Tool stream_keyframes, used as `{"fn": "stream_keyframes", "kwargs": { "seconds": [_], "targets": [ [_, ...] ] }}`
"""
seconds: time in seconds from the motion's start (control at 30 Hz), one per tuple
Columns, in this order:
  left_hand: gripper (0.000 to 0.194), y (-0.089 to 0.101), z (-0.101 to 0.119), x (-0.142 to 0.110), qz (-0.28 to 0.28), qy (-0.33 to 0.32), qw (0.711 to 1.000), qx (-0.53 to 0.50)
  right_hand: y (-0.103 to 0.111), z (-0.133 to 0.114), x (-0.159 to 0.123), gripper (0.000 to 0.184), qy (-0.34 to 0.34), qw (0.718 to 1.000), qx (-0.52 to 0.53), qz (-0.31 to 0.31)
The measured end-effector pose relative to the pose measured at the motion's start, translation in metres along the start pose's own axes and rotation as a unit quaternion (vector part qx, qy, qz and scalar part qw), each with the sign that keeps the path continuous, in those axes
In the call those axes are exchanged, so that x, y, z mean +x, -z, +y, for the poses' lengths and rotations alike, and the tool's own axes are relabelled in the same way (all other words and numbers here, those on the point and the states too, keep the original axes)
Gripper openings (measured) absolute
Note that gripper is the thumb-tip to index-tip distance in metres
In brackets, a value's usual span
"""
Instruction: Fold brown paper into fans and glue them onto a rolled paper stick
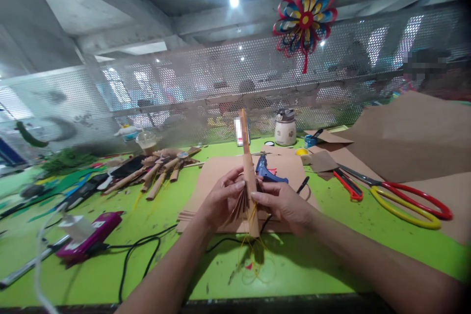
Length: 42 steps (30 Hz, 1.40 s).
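Both hands meet over the middle of the green table. My left hand pinches a fan of folded brown paper strips from the left. My right hand presses the same bundle from the right, fingers closed on it. A long brown paper strip rises upright from the bundle between the two hands. Thin yellow strings hang from its lower end onto the table. Under the hands lies a stack of brown paper sheets.
A blue glue gun lies just behind the hands, its black cord trailing left. Red-and-yellow scissors and a red cutter lie at the right on brown paper. Rolled brown paper pieces, a pink device, a paper pinwheel on mesh.
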<state>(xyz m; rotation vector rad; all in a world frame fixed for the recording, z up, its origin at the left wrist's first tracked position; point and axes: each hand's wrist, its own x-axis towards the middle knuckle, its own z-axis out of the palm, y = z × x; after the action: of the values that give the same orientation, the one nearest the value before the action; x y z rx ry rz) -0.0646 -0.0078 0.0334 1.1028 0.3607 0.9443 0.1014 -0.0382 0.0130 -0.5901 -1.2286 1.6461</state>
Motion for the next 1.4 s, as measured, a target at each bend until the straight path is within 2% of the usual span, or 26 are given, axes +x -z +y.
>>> {"fn": "stream_keyframes", "kwargs": {
  "seconds": [0.3, 0.43, 0.57, 0.63, 0.73, 0.83, 0.93, 1.17, 1.27, 1.4],
  "targets": [
    [0.053, 0.000, 0.001, -0.001, 0.002, 0.015, 1.000, -0.024, -0.001, -0.003, -0.002, 0.033, -0.014, 1.000, -0.003, -0.004],
    [0.040, 0.008, -0.005, 0.007, 0.062, 0.015, 0.998, -0.030, 0.000, -0.003, -0.001, 0.034, -0.013, 1.000, -0.009, 0.016],
    [0.024, 0.017, -0.015, 0.014, 0.144, 0.040, 0.989, 0.018, 0.002, -0.002, 0.002, 0.027, 0.027, 0.998, -0.007, 0.058],
    [0.020, 0.017, -0.018, 0.014, 0.144, 0.041, 0.988, 0.045, 0.004, -0.002, 0.005, 0.024, 0.043, 0.996, -0.003, 0.078],
    [0.025, 0.013, -0.020, 0.010, 0.098, 0.035, 0.993, 0.052, 0.007, -0.003, 0.007, 0.023, 0.061, 0.992, -0.004, 0.113],
    [0.041, 0.008, -0.018, 0.006, 0.042, 0.020, 0.998, 0.041, 0.010, -0.004, 0.009, 0.023, 0.076, 0.987, -0.004, 0.138],
    [0.055, 0.003, -0.015, 0.003, 0.022, 0.009, 0.999, 0.033, 0.013, -0.005, 0.011, 0.024, 0.083, 0.986, 0.006, 0.147],
    [0.044, -0.018, -0.020, 0.004, 0.031, -0.018, 0.999, 0.029, 0.016, -0.004, 0.014, 0.026, 0.096, 0.984, -0.002, 0.150],
    [0.037, -0.025, -0.025, 0.007, 0.065, -0.013, 0.998, 0.021, 0.012, 0.001, 0.013, 0.029, 0.083, 0.985, -0.016, 0.153],
    [0.033, -0.024, -0.030, 0.008, 0.128, 0.014, 0.992, 0.015, 0.005, 0.008, 0.011, 0.035, 0.049, 0.986, -0.010, 0.157]
  ]
}}
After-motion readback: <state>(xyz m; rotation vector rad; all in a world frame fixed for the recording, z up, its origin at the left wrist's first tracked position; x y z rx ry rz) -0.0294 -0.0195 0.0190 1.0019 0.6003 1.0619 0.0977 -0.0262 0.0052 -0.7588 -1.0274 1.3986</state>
